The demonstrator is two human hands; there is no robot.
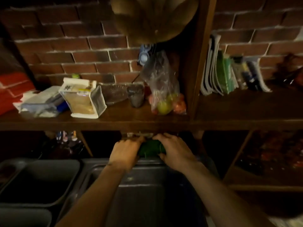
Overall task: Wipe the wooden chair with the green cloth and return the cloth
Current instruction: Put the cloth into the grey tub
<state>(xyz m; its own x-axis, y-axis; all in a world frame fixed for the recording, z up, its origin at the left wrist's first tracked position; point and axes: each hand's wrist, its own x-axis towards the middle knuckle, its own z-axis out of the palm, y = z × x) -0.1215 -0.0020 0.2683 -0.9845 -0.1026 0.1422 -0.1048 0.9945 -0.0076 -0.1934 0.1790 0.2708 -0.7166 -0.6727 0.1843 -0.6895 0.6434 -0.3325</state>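
The green cloth (150, 149) is bunched up just under the front edge of a dark wooden shelf (114, 123), above the rim of a dark bin. My left hand (125, 150) grips its left side and my right hand (173, 152) grips its right side, fingers curled over it. Most of the cloth is hidden between the two hands. No wooden chair is in view.
Dark plastic bins (41, 181) stand below the shelf. On the shelf lie a white paper bag (82, 99), a clear bag of fruit (164, 95) and a small dark cup (136, 97). Books (226, 74) lean in the right bay. A brick wall is behind.
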